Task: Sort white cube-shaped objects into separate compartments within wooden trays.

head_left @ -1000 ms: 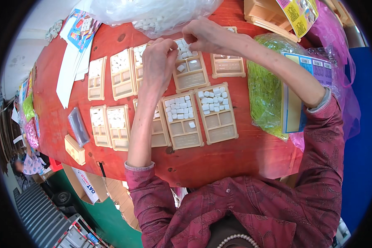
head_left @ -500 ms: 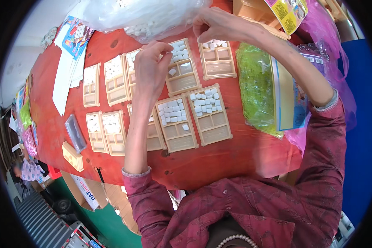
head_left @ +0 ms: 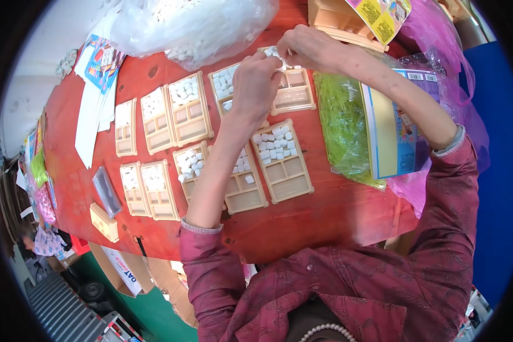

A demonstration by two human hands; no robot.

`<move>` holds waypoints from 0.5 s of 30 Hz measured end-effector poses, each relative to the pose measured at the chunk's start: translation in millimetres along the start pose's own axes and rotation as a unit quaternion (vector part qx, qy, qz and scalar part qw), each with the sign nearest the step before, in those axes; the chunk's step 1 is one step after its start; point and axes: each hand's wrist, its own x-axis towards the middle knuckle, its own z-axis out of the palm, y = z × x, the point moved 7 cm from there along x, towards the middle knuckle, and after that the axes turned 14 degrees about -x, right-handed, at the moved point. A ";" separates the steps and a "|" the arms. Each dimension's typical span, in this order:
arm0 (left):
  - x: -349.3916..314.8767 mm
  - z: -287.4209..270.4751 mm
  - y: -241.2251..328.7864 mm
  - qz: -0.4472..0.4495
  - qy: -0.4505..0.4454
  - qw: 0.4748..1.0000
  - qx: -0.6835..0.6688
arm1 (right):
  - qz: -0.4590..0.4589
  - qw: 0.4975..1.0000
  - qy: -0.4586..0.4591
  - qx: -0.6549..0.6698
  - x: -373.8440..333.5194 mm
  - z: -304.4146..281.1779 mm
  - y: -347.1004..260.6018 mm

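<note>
1. Centrally, both hands met over the far tan tray (head_left: 293, 94), pinching small white pieces (head_left: 275, 52) between narrowed fingertips: left hand (head_left: 255, 85), right hand (head_left: 305, 48).
2. Filled trays (head_left: 282, 162) lay in rows on the red desk (head_left: 325, 211), within easy reach.
3. The clear bag of pieces (head_left: 194, 25) sat just beyond, close for refilling.

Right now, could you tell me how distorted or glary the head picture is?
Head view: strong fisheye, table edge bows, black corners; glare whitens the clear bag; both hands and trays stay fairly sharp; daylight, soft shadows.
</note>
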 end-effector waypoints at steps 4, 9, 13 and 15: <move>5.6 11.4 -4.4 -0.002 -0.029 0.993 0.116 | -0.007 1.000 -0.001 0.005 -1.2 0.0 -1.9; 9.4 14.9 -3.0 -0.015 -0.032 0.993 0.109 | -0.008 1.000 -0.013 0.000 -0.1 0.6 0.5; 7.8 9.4 -8.9 -0.005 -0.010 0.995 0.096 | -0.032 0.997 0.067 0.031 -4.7 -9.1 -3.4; 8.9 4.6 -7.2 0.005 -0.002 0.996 0.093 | -0.003 0.999 0.005 0.043 0.1 -20.7 -2.2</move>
